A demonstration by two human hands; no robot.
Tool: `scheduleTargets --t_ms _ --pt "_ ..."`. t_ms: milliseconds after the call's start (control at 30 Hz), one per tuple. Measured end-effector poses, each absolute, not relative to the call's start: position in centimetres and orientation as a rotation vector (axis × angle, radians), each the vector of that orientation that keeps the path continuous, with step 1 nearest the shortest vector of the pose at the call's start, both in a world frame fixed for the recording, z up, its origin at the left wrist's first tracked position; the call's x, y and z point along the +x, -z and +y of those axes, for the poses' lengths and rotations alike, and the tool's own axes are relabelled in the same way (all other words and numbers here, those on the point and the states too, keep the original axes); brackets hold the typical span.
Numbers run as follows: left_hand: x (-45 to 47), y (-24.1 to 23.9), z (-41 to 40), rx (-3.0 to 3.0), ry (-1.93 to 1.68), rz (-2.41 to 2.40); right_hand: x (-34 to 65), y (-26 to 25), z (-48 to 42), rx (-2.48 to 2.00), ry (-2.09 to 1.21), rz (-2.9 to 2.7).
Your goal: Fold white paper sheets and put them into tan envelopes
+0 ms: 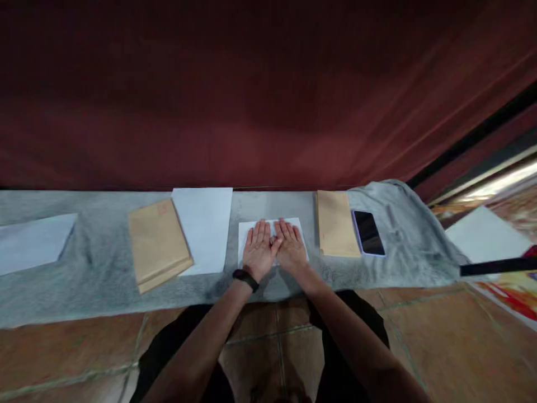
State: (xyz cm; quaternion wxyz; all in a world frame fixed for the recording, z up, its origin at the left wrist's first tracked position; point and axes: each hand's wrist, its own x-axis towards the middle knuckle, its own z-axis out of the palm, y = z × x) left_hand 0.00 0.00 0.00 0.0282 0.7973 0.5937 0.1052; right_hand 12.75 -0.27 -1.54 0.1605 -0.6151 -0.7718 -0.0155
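My left hand [259,249] and my right hand [290,246] lie flat side by side, fingers stretched out, pressing on a folded white paper [246,230] on the grey cloth [96,263]. Neither hand grips anything. A black band sits on my left wrist. A stack of brown envelopes [156,244] and a white sheet [203,229] lie to the left of the hands. Another brown envelope stack [335,224] lies to the right, with a black phone [368,233] beside it.
More white paper lies at the far left [33,242] and at the far right [486,235]. A dark red curtain [251,95] hangs behind the cloth. Brown floor tiles [453,341] run below, and a black bar [499,266] juts in at the right.
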Motion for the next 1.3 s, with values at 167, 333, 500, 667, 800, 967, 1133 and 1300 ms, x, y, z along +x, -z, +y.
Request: scheduleTargets --t_ms 167,333,500,667,800,967,1133,1300 --pt "-1.1 0.4 0.0 2.432 -0.369 1.901 13.3 2.0 -0.1 -1.815 0.042 -2.078" --pt "-2.6 1.2 -0.1 2.399 -0.430 1.962 14.3 2.4 -0.2 -1.831 0.103 -2.015" --pt "-3.7 1.4 -0.6 2.382 -0.484 1.991 15.0 2.5 -0.7 -1.832 0.151 -2.003" --pt "-4.5 1.4 -1.1 2.397 -0.551 1.990 15.6 2.6 -1.3 -1.847 0.162 -2.001" --pt "-5.0 1.1 -1.7 2.403 -0.607 2.004 15.9 2.4 -1.6 -1.835 0.150 -1.977" --pt "-3.5 0.0 -3.7 2.556 -0.642 1.805 15.2 1.0 -2.7 -1.738 0.039 -2.049" --pt "-1.6 0.4 -5.5 2.675 -0.563 1.533 14.0 0.3 -4.3 -1.480 -0.189 -2.304" --pt "-1.6 0.9 -5.5 2.667 -0.557 1.527 14.4 0.9 -4.6 -1.527 -0.118 -2.337"
